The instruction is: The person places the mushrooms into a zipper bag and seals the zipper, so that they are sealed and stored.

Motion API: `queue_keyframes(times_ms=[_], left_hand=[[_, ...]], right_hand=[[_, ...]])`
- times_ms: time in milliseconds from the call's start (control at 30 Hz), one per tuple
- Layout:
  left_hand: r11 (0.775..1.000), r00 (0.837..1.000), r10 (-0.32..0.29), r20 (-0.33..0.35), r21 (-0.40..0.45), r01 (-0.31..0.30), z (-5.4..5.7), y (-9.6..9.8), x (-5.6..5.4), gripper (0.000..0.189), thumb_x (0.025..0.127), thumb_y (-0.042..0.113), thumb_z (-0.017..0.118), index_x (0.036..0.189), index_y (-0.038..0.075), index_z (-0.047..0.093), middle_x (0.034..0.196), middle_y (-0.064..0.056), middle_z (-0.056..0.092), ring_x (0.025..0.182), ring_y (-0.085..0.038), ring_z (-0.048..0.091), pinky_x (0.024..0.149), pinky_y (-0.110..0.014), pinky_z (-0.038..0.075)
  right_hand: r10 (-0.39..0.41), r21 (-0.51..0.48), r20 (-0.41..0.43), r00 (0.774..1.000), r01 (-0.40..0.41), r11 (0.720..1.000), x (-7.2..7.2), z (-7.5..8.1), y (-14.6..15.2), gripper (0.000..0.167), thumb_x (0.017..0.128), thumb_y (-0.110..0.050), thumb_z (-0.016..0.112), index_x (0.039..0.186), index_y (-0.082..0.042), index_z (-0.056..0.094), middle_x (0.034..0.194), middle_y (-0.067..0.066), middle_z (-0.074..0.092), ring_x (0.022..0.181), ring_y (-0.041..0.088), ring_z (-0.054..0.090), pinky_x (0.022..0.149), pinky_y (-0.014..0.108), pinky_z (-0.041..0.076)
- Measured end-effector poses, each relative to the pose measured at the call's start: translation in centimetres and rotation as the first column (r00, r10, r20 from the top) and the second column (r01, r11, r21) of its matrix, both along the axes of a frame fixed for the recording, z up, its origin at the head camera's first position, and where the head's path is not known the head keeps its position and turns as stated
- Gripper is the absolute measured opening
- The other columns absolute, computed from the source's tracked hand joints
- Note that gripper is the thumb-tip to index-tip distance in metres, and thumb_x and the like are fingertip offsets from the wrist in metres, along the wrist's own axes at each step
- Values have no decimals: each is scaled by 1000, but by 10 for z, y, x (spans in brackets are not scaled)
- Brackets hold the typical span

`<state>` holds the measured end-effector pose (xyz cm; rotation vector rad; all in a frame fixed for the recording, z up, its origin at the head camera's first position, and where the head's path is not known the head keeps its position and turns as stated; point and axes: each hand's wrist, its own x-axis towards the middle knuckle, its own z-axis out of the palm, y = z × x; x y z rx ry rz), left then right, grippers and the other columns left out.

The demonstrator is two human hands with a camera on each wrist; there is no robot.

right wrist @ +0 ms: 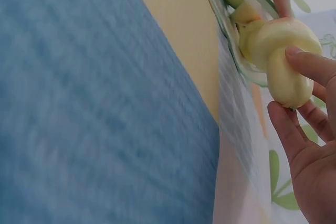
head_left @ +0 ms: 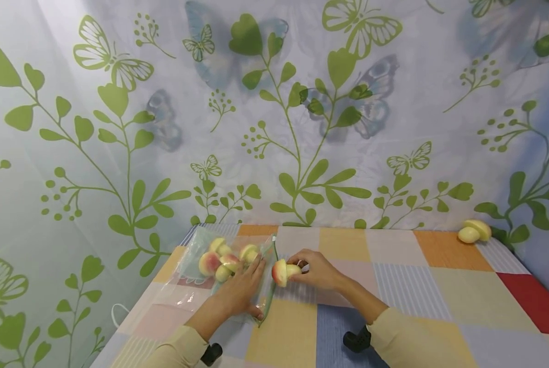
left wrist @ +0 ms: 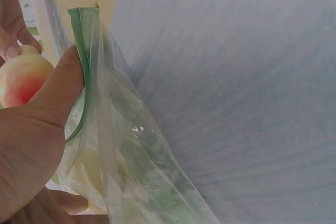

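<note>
Backdrop: pale curtain (head_left: 191,179) printed with green leaves and butterflies, filling the upper frame; below it, a table (head_left: 477,291) in patchwork colours. Clear bag (head_left: 189,255) with green-edged mouth lies left of lower centre, several yellow-and-red mushroom-shaped pieces (head_left: 230,262) inside. Left hand (head_left: 239,289) lies across the bag, unclenched, fingers spread, thumb touching near the green edge (head_left: 270,296). Right hand (head_left: 318,268), just right of the bag, pinches one mushroom-shaped toy (head_left: 280,272) by its stem, red-tinged cap toward the bag's mouth; right wrist view shows thumb on the stem. Another yellow mushroom (head_left: 474,231) sits well apart, far right by the curtain. Pale sleeves (head_left: 421,340) on both arms
</note>
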<state>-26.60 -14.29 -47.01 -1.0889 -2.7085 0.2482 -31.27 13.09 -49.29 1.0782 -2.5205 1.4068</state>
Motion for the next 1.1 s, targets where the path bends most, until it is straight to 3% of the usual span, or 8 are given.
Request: queue_keyframes(times_ms=[333, 633, 833, 967, 1000, 1100], left_hand=[[999, 999, -1, -32, -44, 0, 0, 1, -1, 133, 62, 67, 87, 153, -13, 32, 161, -29, 31, 148, -38, 33, 115, -59, 33], [1000, 1000, 0, -13, -5, 0, -1, 0, -1, 136, 61, 64, 89, 154, -13, 28, 160, -31, 29, 146, -42, 36, 115, -59, 33], [1000, 1000, -5, -19, 7, 5, -1, 0, 1, 137, 59, 63, 90, 154, -13, 28, 160, -32, 30, 143, -47, 38, 110, -58, 40], [999, 997, -13, -78, -38, 10, 0, 1, 1, 138, 58, 68, 87, 154, -13, 30, 160, -30, 32, 147, -43, 34, 112, -58, 37], [999, 996, -15, -86, -44, 11, 0, 1, 1, 138, 57, 69, 87, 154, -12, 31, 160, -30, 32, 148, -40, 33, 115, -59, 32], [999, 997, 3, -75, -31, -5, 1, 2, 2, 139, 57, 69, 87, 155, -11, 29, 161, -30, 30, 148, -41, 33, 116, -58, 31]], right_hand=[[15, -3, -7, 1000, -15, 1000, -4, -1, -22, 33, 89, -18, 84, 117, -5, 73, 110, 6, 65, 93, 21, 64, 74, 28, 59], [-9, 23, 9, 1000, 8, 1000, -6, -8, -27, 34, 89, -20, 84, 117, -4, 73, 112, 7, 66, 95, 24, 66, 75, 28, 58], [-5, 21, 64, 998, 4, 1000, -8, -8, -35, 33, 89, -19, 83, 117, -4, 72, 110, 4, 65, 97, 25, 68, 75, 29, 59], [-10, 10, 84, 996, 9, 1000, -8, -8, -44, 31, 89, -18, 84, 112, -5, 70, 108, 5, 67, 96, 26, 69, 74, 30, 59], [-17, 10, 81, 997, 17, 1000, -8, -8, -46, 31, 88, -19, 85, 111, -5, 69, 108, 5, 68, 96, 26, 70, 74, 30, 59], [-43, 3, 81, 996, 43, 999, -7, -9, -52, 35, 88, -22, 85, 111, -4, 66, 110, 7, 68, 97, 28, 70, 74, 30, 59]])
